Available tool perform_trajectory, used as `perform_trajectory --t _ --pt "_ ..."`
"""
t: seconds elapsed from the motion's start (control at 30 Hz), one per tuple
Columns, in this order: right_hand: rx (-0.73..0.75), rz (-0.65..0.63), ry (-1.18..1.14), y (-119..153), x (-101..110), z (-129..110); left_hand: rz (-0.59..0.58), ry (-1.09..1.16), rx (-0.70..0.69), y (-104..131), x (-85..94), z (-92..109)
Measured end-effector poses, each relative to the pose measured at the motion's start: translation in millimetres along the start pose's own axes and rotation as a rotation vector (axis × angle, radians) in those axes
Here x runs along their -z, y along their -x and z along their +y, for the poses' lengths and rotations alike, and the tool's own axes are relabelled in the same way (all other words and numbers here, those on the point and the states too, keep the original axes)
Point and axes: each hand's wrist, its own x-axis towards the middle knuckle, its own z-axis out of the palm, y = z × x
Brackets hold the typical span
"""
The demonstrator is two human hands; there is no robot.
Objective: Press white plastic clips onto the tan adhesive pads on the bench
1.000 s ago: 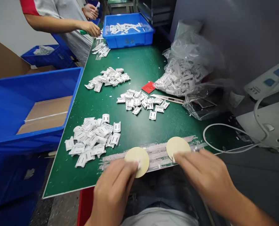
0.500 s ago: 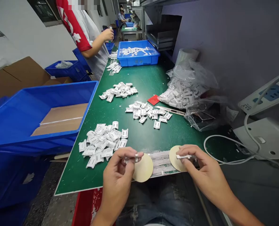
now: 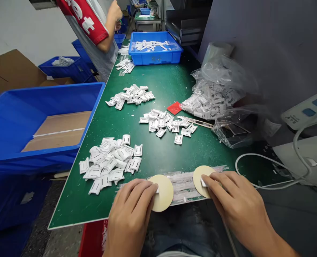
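Note:
My left hand (image 3: pixel 133 205) is closed on a small white plastic part (image 3: pixel 156 191), mostly hidden by the fingers, over a round cream disc (image 3: pixel 164 200). On the right, my right hand (image 3: pixel 236 201) pinches another white plastic part (image 3: pixel 203 183) against a second cream disc (image 3: pixel 200 174). Both discs lie at the table's near edge on a whitish, worn strip (image 3: pixel 182 184). Left of my left hand is a heap of white plastic parts (image 3: pixel 109 162) with slots in them. A smaller heap of the same parts (image 3: pixel 161 123) lies farther off in the middle.
A blue tray (image 3: pixel 155 58) of white pieces stands at the table's far end, near a co-worker in a red sleeve (image 3: pixel 90 25). Plastic bags of parts (image 3: pixel 212 96), a knife (image 3: pixel 196 122) and a red square (image 3: pixel 174 108) lie right. A large blue bin (image 3: pixel 48 153) stands left.
Both hands have turned palm-down and lowered, bringing their white parts onto the discs. The co-worker's hand has risen. The camera view has tipped down slightly.

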Motion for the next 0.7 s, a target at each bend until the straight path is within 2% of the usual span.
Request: perform_trajectory --t 0.1,0.2,0.3,0.43,0.57,0.7 --pt "0.052 0.028 0.058 -0.8 2.3 1.6 0.03 0.01 -0.013 6.6 0.0 -2.6" --pt "0.077 0.039 0.0 2.1 2.4 5.8 0.053 0.056 -0.052 10.3 -1.0 -3.4" --pt "0.059 0.009 -0.054 3.8 -1.3 11.8 0.061 0.08 -0.044 3.6 -2.4 -1.3" --pt "0.065 -0.022 0.018 1.3 -3.2 14.7 0.065 0.054 0.004 -10.8 -4.1 -0.1" --pt "0.078 -0.027 -0.031 1.6 3.4 10.4 0.012 0.072 -0.031 -10.8 -3.9 -1.1" --pt "0.056 -0.087 -0.036 0.6 5.0 9.7 0.063 0.059 -0.028 -13.0 -2.2 3.1"
